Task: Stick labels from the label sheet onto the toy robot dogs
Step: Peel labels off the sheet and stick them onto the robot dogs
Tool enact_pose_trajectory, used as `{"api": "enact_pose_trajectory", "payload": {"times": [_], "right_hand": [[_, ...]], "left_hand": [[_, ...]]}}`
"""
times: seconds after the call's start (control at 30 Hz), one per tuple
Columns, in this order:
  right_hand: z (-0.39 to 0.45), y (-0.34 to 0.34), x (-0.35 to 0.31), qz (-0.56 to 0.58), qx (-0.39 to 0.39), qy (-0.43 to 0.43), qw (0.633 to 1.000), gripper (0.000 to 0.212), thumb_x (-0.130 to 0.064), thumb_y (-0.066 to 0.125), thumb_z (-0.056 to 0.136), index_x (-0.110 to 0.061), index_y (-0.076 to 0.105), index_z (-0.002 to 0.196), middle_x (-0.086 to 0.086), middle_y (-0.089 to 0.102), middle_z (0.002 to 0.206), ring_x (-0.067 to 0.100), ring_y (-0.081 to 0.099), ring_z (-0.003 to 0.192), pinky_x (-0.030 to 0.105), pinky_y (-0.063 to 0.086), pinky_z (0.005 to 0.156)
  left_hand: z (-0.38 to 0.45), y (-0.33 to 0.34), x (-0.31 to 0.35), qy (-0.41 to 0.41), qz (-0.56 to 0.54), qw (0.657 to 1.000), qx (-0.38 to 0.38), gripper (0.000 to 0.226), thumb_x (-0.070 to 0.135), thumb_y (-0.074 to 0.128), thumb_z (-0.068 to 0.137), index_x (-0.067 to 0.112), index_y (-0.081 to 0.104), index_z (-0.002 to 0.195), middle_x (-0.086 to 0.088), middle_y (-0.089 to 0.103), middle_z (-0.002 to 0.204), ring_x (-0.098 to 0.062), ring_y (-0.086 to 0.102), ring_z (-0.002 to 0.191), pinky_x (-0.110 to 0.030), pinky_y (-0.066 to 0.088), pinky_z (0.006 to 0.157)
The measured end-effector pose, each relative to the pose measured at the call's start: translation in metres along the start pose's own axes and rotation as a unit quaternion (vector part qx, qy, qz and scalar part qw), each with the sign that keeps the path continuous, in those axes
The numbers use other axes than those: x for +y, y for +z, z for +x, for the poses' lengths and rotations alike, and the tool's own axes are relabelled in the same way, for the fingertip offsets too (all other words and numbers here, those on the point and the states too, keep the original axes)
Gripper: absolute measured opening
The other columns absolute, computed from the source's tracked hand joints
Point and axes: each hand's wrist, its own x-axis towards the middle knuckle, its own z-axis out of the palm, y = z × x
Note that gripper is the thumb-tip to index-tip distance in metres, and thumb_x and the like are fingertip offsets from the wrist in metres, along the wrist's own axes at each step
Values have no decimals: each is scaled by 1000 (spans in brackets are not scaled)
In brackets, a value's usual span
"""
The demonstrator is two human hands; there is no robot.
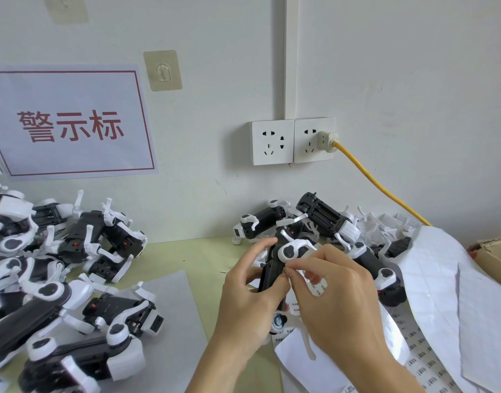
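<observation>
A black and white toy robot dog (286, 253) is held up at the middle of the table. My left hand (249, 293) grips its black body from the left, thumb against its side. My right hand (331, 296) reaches in from the right, its fingertips pinched against the dog's side; what they pinch is too small to make out. The label sheet (419, 344) lies under my right hand, with rows of small printed labels.
A heap of toy dogs (59, 265) fills the left of the table, and a smaller heap (328, 219) lies at the back right. Used backing sheets (453, 282) curl up at the right beside a cardboard box (496, 256). A yellow cable (379, 185) hangs from the wall socket.
</observation>
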Motion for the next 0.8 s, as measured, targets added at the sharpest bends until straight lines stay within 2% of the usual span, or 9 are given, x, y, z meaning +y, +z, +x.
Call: {"api": "enact_pose_trajectory", "payload": {"times": [0.53,0.7,0.8], "right_hand": [[-3,2,-4,-48,17,-8,999,20,-13,86,74,-29,79,83,-13,56,69,14,56,54,32,49,43],[-2,1,-3,-61,14,8,998,15,-19,89,72,-28,79,79,-14,57,70,9,55,53,26,46,44],[-1,0,-1,-33,21,18,999,8,-28,83,78,-31,76,81,-17,56,71,2,53,59,23,45,49]], "left_hand": [[-1,1,1,-8,-4,1000,-1,51,6,70,86,51,67,109,-13,71,89,-24,62,53,-30,52,52],[0,1,0,-6,2,1000,-4,50,6,71,86,51,68,106,-16,70,86,-24,59,51,-32,52,53],[-1,1,0,-11,-5,1000,13,48,10,72,85,52,68,106,-11,73,87,-25,64,53,-32,54,54]]}}
